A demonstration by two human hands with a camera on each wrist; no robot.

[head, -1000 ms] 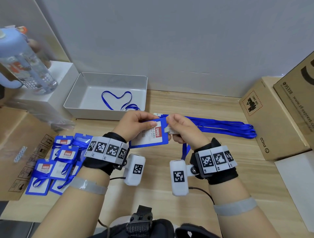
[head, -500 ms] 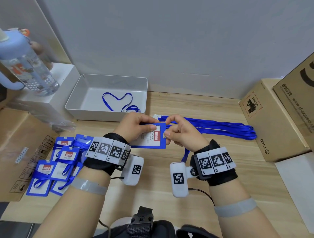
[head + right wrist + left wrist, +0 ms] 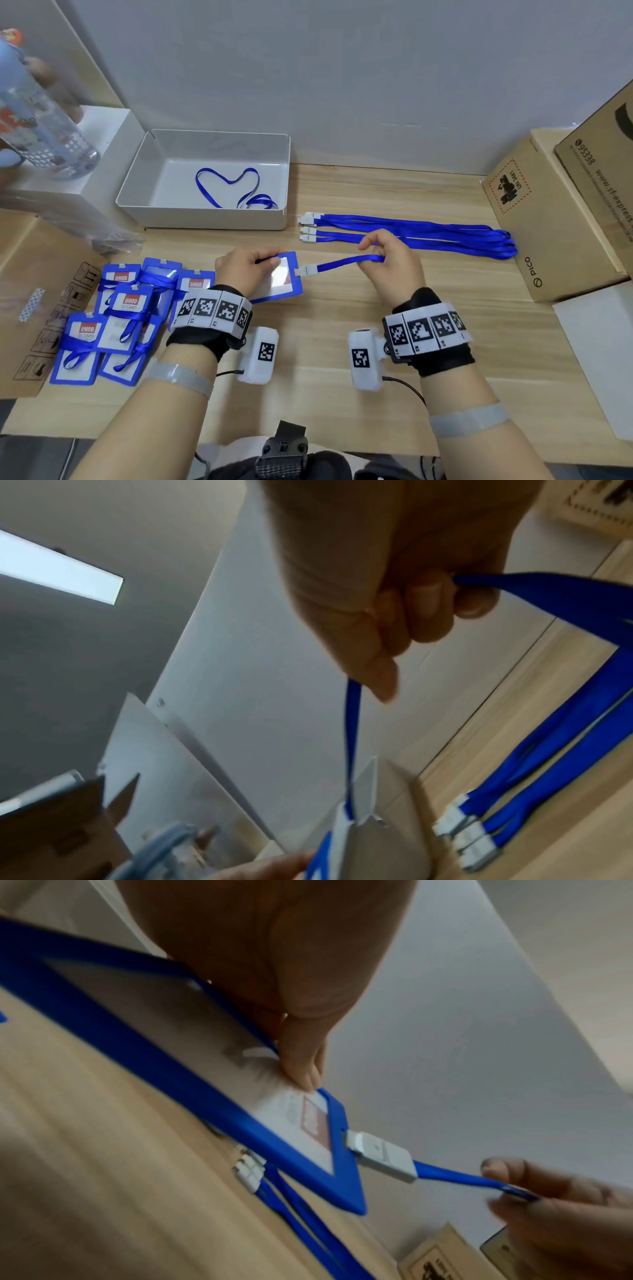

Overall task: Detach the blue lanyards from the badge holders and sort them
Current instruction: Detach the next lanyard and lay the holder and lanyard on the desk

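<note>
A blue badge holder with a white card is pinched by its long edge in my left hand, just above the wooden table. A white clip meets the holder's short edge. From the clip a blue lanyard strap runs taut to my right hand, whose fingers curl round it. Three detached lanyards lie straight side by side behind my right hand. Several holders with lanyards wrapped round them lie piled at the left.
A white tray behind my left hand holds one loose blue lanyard. Cardboard boxes stand at the right, another box at the left. A water bottle stands on a white box at the far left.
My hands have moved apart. The right hand slid rightward along the strap and drew it out straight, while the left hand carried the holder lower and to the left.
</note>
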